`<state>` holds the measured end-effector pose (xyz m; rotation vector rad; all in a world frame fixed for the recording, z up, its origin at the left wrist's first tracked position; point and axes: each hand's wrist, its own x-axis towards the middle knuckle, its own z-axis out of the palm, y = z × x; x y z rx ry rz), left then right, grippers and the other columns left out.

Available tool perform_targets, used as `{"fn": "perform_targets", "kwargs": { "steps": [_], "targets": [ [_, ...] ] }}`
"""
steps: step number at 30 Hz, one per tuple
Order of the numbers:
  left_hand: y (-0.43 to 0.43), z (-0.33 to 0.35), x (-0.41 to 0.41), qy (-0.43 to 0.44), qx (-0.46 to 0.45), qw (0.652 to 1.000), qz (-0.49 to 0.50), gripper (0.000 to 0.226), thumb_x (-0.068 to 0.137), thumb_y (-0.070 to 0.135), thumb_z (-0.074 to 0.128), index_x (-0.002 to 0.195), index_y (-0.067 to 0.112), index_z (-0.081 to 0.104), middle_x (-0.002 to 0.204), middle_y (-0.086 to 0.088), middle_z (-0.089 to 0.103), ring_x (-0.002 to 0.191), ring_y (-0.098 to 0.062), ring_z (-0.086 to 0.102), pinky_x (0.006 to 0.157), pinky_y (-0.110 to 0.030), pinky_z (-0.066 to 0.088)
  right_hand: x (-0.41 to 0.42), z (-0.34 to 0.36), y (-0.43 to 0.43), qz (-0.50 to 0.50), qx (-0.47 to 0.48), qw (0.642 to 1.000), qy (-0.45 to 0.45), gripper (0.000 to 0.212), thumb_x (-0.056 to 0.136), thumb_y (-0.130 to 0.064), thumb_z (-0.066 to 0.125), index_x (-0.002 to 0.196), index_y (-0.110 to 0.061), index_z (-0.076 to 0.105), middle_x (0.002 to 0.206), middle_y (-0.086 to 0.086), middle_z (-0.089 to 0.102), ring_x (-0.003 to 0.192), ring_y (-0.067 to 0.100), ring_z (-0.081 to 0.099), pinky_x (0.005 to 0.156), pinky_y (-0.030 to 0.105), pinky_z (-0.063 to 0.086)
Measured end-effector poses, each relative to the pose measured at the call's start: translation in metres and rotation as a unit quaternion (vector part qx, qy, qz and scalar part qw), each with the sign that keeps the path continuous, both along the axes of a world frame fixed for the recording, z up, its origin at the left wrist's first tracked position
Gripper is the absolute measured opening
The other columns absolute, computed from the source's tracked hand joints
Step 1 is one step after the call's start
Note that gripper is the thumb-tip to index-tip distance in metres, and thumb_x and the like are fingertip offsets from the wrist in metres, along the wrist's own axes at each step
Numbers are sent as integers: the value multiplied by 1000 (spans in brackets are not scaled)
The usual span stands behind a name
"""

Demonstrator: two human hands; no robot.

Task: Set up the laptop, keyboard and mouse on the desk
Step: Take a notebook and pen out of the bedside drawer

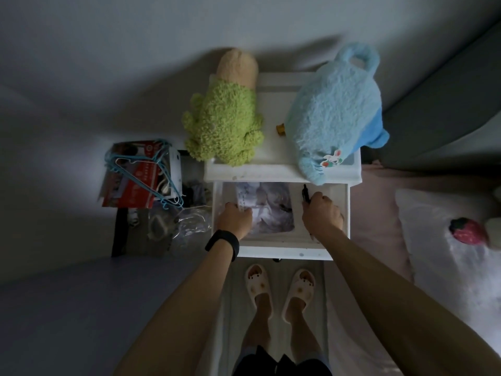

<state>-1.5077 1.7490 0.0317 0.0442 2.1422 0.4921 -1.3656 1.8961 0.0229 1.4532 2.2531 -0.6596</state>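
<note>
Seen from above in a dim room: both hands reaching into the pulled-out top drawer (282,252) of a white bedside cabinet (273,173). Left hand (235,219), a black wristband (222,244) on its wrist, curled knuckles-up over the left part of the drawer, fingertips resting on a printed grey-and-white sheet (267,206) lying flat inside; whether anything is pinched under the fingers cannot be told. Right hand (322,211) closed in a loose fist at the drawer's right side, gripping a slim black object, probably a pen (305,193), whose dark end sticks up past the knuckles. On the cabinet top, a green and tan plush toy (227,123) at left and a fluffy pale-blue plush toy (334,112) at right, its lower end hanging over the front edge just above the right hand; a small brass-coloured cap (281,129) between the two. Left of the cabinet, on the floor, a red and white box (138,175) draped with blue wire hangers (143,164), beside crumpled clear plastic (189,221). Below the drawer, two feet in cream slippers (280,284). At far right, a strawberry-shaped plush (467,231) on pale bedding (433,253). Laptop, keyboard and mouse: none in sight in this view, desk likewise out of frame.
</note>
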Motion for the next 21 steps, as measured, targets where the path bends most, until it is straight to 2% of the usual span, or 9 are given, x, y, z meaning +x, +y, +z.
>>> {"fn": "perform_targets", "kwargs": {
  "steps": [2,4,6,7,9,11,14,17,21],
  "targets": [
    [-1,11,-4,-4,30,999,13,30,94,33,51,101,3,55,88,-14,62,76,-28,59,54,-29,36,4,4,5,-76,-52,993,70,33,100,-33,51,108,-2,57,108,20,66,98,40,64,76,39,50],
    [-3,25,-5,-10,50,998,35,24,95,27,52,77,10,48,68,-6,49,63,-21,48,55,-30,33,7,15,8,-155,-106,976,109,33,99,-36,52,101,-4,63,96,16,70,92,37,66,72,36,50],
    [-6,35,-5,-19,64,996,60,27,94,25,54,71,15,45,67,-4,47,64,-21,47,61,-30,35,12,28,8,-200,-142,960,136,33,99,-37,53,96,-7,67,86,10,72,84,31,69,74,37,55],
    [-9,44,-4,-21,67,996,64,24,94,25,55,74,14,49,71,-5,50,68,-23,49,64,-30,37,16,38,6,-210,-153,954,148,32,99,-36,53,93,-9,68,82,9,72,79,28,70,73,36,56],
    [-14,59,1,-28,78,994,72,19,95,25,55,88,7,57,80,-7,56,76,-24,54,67,-30,40,25,54,0,-231,-173,943,165,29,100,-34,53,89,-11,68,75,7,70,66,22,66,63,31,53],
    [-24,74,8,-39,92,991,87,20,96,24,55,97,5,59,89,-10,59,79,-23,56,65,-29,41,37,67,-9,-272,-206,918,202,27,99,-31,56,85,-10,67,72,8,66,57,19,59,57,29,49],
    [-45,93,19,-48,116,986,114,16,96,19,56,87,7,60,86,-12,61,74,-21,56,62,-31,44,57,84,-22,-318,-244,879,257,25,96,-27,61,86,-5,69,78,13,66,54,17,54,55,31,47],
    [-73,102,30,-57,136,980,137,18,94,20,59,87,4,64,92,-22,68,83,-30,65,81,-47,54,80,97,-38,-305,-245,881,265,25,96,-30,63,93,-6,70,84,9,71,56,14,57,51,27,46],
    [-105,116,50,-68,169,964,192,17,97,15,57,110,7,64,104,-14,70,93,-32,68,87,-47,56,112,91,-65,-310,-246,879,267,24,93,-32,67,95,-9,72,76,5,70,54,10,56,47,22,44]
  ]
}}
